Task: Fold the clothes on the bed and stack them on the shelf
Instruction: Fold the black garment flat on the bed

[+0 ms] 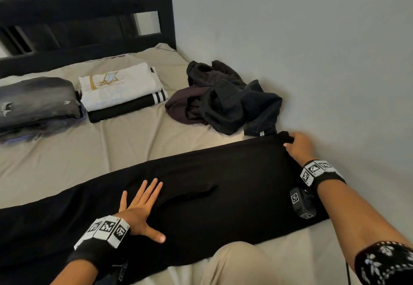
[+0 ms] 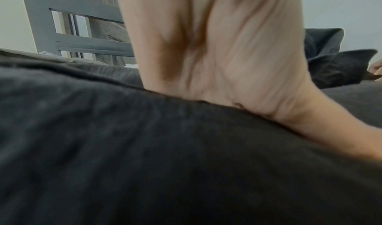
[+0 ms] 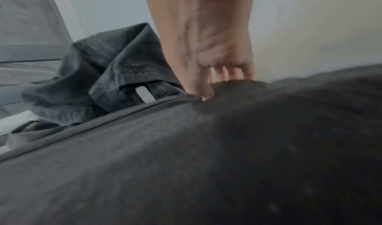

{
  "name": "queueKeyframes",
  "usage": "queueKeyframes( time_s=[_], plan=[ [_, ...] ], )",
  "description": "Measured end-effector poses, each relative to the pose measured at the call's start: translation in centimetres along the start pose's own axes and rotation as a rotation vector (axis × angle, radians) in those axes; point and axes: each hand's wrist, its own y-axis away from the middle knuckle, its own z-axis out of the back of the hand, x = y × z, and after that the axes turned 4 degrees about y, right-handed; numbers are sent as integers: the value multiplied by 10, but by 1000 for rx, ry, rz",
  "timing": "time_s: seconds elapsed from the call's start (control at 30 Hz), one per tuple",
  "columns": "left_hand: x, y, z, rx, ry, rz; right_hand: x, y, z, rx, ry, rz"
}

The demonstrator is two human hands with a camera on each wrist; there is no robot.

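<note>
While the left hand (image 1: 143, 208) lies flat with fingers spread on the middle of the long black soft-fabric garment (image 1: 201, 195), the right hand (image 1: 298, 145) pinches a bunched corner of that garment at its far right end, thumb and fingers curled into the cloth close to the pale wall (image 1: 312, 49). This garment stretches across the near part of the beige-sheeted bed (image 1: 134, 141), from the left edge to the right hand. To fold it well, I judge the flat palm should pin the cloth at the intended crease while the pinched corner is carried over leftward, kept taut so no wrinkle is trapped and the edges meet. Just beyond the pinched corner sits a crumpled heap of dark unfolded clothes (image 1: 223, 103), close enough to snag. Farther left lie a folded white printed cloth on a black striped one (image 1: 120, 90) and a folded grey faded pile (image 1: 38, 103), before the black slatted bed frame (image 1: 89, 11). No shelf is in view.
</note>
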Motion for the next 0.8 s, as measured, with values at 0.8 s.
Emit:
queueKeyframes(
  time_s=[0.8],
  plan=[
    [234, 204, -56, -1203, 996, 754, 379, 270, 60, 281, -171, 931]
  ],
)
